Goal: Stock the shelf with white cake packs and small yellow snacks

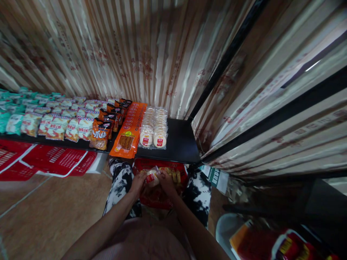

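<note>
Between my knees, both hands hold a clear-wrapped packet of round pale crackers (153, 177) with a red label. My left hand (138, 181) grips its left end, and my right hand (166, 180) grips its right end. Under and around the hands is a red basket (155, 200) holding more packets (175, 175) with yellow-red wrapping. Just beyond, on the black shelf (181, 142), two rows of similar round cracker packets (159, 140) lie beside flat orange snack packs (126, 139).
Orange-black bags (101, 133), several white snack bags (56, 126) and green bags (13, 123) line the shelf to the left. Red baskets (58, 159) stand below it. A black post (227, 59) rises at the shelf's right end. A grey tub (226, 231) sits at lower right.
</note>
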Demonstrator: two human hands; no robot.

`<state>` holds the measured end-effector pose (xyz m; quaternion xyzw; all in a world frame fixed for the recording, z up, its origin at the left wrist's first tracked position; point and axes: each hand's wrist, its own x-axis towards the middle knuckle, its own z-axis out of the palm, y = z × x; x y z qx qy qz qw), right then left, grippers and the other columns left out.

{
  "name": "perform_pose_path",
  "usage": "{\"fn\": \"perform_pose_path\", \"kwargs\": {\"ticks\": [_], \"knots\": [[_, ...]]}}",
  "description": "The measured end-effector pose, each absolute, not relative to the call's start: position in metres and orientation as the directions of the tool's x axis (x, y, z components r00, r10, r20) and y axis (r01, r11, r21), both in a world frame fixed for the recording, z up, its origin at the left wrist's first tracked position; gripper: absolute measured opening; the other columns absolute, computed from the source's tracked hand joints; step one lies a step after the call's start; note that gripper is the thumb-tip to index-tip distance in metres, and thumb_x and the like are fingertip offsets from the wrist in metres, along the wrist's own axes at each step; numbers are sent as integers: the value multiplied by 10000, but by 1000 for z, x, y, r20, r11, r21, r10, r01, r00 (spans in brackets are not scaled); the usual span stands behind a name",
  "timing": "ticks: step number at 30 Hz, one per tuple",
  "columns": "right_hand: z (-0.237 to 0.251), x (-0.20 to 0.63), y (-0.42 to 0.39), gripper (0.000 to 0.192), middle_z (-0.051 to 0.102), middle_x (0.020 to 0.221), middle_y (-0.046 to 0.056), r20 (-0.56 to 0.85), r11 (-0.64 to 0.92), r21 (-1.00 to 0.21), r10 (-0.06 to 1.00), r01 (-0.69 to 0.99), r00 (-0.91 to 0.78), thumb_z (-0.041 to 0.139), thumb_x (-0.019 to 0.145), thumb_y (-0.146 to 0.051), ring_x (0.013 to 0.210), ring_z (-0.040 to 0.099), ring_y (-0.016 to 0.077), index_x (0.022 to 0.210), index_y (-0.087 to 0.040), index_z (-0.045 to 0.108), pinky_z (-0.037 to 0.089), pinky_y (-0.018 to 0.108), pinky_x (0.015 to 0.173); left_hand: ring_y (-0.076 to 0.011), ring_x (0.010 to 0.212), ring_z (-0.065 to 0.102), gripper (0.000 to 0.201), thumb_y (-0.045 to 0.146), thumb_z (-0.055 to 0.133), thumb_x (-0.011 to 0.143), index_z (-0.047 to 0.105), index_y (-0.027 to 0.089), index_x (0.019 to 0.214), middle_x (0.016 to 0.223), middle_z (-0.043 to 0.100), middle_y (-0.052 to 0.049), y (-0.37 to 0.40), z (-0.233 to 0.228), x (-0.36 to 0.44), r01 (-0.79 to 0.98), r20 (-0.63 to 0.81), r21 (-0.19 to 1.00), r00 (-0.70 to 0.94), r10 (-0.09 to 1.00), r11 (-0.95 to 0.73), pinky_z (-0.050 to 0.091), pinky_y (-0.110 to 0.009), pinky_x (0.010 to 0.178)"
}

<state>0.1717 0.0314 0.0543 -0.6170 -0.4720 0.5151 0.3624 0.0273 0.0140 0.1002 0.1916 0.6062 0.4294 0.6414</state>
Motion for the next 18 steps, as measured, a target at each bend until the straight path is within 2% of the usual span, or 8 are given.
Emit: {"fn": "perform_pose_path", "kwargs": {"ticks": [2, 5, 8, 10, 14, 18], "knots": [[56, 174, 35, 254, 642, 648, -6, -290, -286, -935, 957, 212, 11, 525, 718, -451, 589, 582, 148, 748, -209, 593, 448, 263, 571, -120, 528, 534, 223, 337, 667, 608, 508, 181, 592, 498, 532, 40, 13, 91, 28, -281, -610, 782, -159, 776, 557, 421, -225, 520], [62, 178, 39, 259, 638, 656, 0, -242, -228, -942, 970, 247, -26, 506, 728, -451, 592, 572, 150, 739, -211, 602, 438, 265, 576, -132, 617, 570, 245, 276, 703, 556, 511, 180, 673, 599, 570, 35, 14, 79, 28, -173, -523, 852, -322, 790, 494, 451, -241, 601], [72, 182, 43, 263, 649, 694, 12, -186, -152, -923, 980, 353, -65, 502, 733, -433, 647, 578, 161, 756, -207, 635, 435, 275, 626, -158, 763, 612, 412, 237, 702, 552, 561, 172, 934, 812, 645, -18, 17, 77, 26, -118, -449, 893, -285, 847, 433, 474, -266, 694], [80, 184, 44, 268, 653, 708, 16, -176, -118, -912, 978, 393, -115, 499, 736, -423, 668, 580, 166, 766, -203, 649, 430, 276, 637, -175, 843, 617, 488, 225, 708, 547, 573, 172, 1013, 913, 662, -49, 18, 78, 26, -102, -416, 909, -192, 889, 404, 476, -278, 751], [89, 183, 43, 263, 667, 753, 22, -204, -130, -912, 967, 389, -154, 516, 731, -414, 701, 595, 172, 790, -199, 657, 437, 278, 647, -184, 735, 616, 320, 287, 729, 535, 623, 152, 806, 787, 679, -46, 15, 79, 28, -134, -441, 889, -1, 897, 437, 485, -291, 699], [83, 178, 39, 263, 680, 793, 24, -247, -216, -934, 966, 284, -80, 570, 690, -418, 723, 612, 181, 830, -213, 656, 472, 295, 668, -155, 641, 600, 312, 320, 733, 529, 599, 149, 752, 694, 662, -20, 13, 77, 31, -260, -463, 863, -67, 884, 432, 482, -270, 633]]}}
